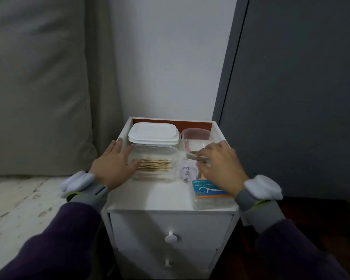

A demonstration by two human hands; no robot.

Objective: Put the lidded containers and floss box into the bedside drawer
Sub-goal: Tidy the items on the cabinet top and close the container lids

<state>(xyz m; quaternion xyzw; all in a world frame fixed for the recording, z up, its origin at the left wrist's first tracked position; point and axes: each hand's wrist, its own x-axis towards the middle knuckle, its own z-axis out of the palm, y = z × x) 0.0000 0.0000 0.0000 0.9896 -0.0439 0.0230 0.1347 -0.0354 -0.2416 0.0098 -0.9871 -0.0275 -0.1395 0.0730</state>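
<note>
A clear container of wooden swabs [157, 165] lies on the white bedside cabinet top [150, 196]. My left hand [115, 164] rests spread against its left side, thumb on its front. Behind it stand white-lidded containers [154, 133], stacked. An open clear tub [196, 136] sits at the back right. My right hand [220, 166] hovers in front of that tub, fingertips pinched on a thin grey piece [192, 157]. The floss box [207, 191], with a blue and orange label, lies at the front right, partly under my right wrist. The top drawer [171, 229] is closed.
A small white object [188, 170] sits between the swab container and the floss box. A second closed drawer [167, 261] lies below. A grey cushion [38, 87] stands on the left and a dark door [295, 98] on the right, close to the cabinet.
</note>
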